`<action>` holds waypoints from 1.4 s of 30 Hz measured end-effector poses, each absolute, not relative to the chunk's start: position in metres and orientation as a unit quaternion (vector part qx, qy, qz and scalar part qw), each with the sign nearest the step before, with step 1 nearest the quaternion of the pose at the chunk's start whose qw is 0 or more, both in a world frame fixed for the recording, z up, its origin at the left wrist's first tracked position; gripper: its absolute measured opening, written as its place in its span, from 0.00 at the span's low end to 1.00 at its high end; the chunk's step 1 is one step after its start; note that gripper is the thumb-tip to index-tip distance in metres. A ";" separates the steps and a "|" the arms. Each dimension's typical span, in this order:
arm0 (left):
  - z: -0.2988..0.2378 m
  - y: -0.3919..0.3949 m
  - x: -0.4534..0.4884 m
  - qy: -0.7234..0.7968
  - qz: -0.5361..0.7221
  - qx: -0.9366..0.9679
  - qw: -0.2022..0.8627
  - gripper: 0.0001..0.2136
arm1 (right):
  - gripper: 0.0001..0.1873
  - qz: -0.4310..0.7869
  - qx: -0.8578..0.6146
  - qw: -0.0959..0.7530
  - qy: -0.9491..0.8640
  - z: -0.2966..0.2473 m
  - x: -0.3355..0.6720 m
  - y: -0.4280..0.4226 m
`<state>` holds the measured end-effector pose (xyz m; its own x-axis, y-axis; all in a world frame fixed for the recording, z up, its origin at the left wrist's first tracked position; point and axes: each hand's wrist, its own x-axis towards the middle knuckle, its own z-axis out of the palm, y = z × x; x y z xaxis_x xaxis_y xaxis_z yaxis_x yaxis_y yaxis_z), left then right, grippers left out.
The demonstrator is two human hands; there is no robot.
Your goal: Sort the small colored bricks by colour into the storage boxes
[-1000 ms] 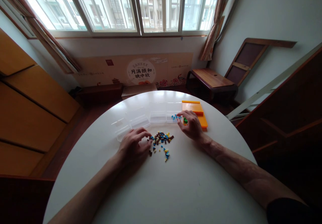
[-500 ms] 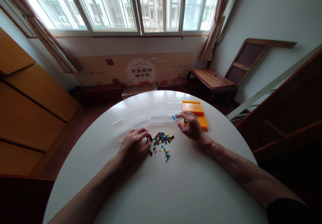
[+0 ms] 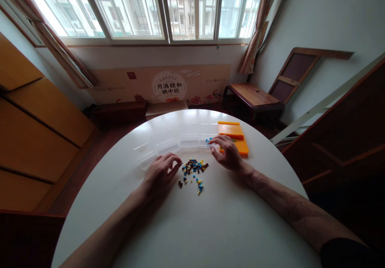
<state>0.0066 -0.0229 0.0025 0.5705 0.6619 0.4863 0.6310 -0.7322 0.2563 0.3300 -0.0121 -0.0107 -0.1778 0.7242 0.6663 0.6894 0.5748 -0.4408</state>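
Note:
My left hand (image 3: 162, 171) is at the left edge of a pile of tiny building bricks (image 3: 192, 166) in brown, blue, yellow and cream. Its thumb and forefinger are pinched together; anything between them is too small to make out. My right hand (image 3: 227, 153) hovers by the near edge of a clear plastic box (image 3: 203, 144) that holds a few blue bricks (image 3: 208, 140). Its fingers are curved, the thumb apart from them, with nothing visible between. Behind this hand lies an orange tray (image 3: 243, 144) with some green bricks, partly covered by the hand.
More clear boxes with raised lids stand in an arc, among them a middle box (image 3: 189, 141) and a left box (image 3: 147, 160). Loose bricks (image 3: 200, 185) lie in front of the pile on the round white table (image 3: 192, 228). A wooden stool (image 3: 254, 95) is beyond the table.
My left fingers have drawn together into a pinch and risen slightly from the pile's edge. My right hand has shifted a little left, its fingertips closer to the blue bricks' box.

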 end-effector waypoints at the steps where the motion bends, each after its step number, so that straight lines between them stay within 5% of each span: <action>1: 0.002 -0.023 0.007 0.365 0.295 0.883 0.028 0.09 | 0.06 0.021 -0.448 0.446 -0.775 -0.010 0.329 -0.014; 15: -0.001 -0.041 0.032 0.353 0.362 0.856 0.111 0.04 | 0.04 0.079 -0.246 0.360 -0.896 -0.003 0.309 -0.027; 29: -0.001 -0.039 0.036 0.313 0.354 0.874 0.111 0.04 | 0.04 0.075 -0.219 0.360 -0.904 -0.002 0.307 -0.026; 42: 0.006 -0.029 0.012 0.369 0.314 0.873 0.054 0.06 | 0.06 0.001 -0.530 0.474 -0.704 -0.019 0.341 0.001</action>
